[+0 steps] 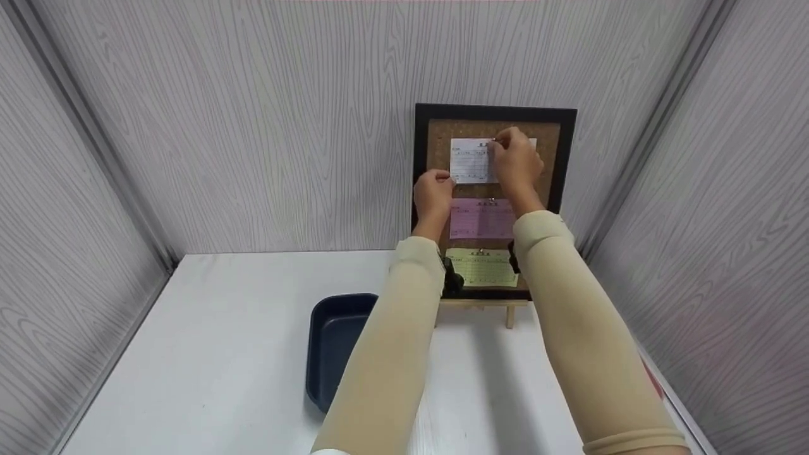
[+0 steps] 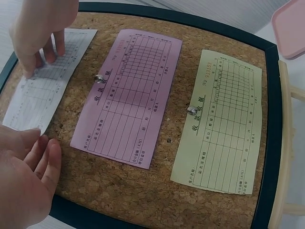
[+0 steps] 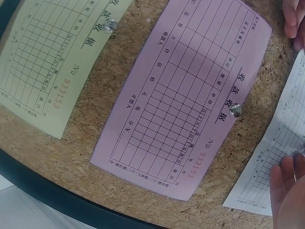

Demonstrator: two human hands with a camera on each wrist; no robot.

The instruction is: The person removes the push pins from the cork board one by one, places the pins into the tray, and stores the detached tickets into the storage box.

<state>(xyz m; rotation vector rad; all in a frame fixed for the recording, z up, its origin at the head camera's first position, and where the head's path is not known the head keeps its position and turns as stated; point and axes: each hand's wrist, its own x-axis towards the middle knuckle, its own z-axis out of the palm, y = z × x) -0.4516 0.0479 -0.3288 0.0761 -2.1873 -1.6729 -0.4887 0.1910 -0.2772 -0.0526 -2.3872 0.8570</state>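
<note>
A white receipt slip point(image 1: 469, 161) lies against the upper part of a black-framed corkboard point(image 1: 548, 145). At its lower left corner, my left hand point(image 1: 434, 196) pinches the paper's edge between thumb and finger. My right hand point(image 1: 519, 161) covers the slip's right part, with fingertips pinching a small push pin point(image 1: 494, 140) at the top middle edge; the fingers hide most of that pin. Below hang a pink receipt point(image 2: 128, 100) and a yellow-green receipt point(image 2: 219, 124), each held by a clear push pin at its top edge.
A small wooden easel point(image 1: 510, 318) supports the board on a white table point(image 1: 240, 328). Left of it sits a dark blue tray point(image 1: 311, 354), partly behind my left sleeve. Grey wood-grain panels enclose the back and sides. A pink object point(image 2: 291, 28) shows in the left wrist view's corner.
</note>
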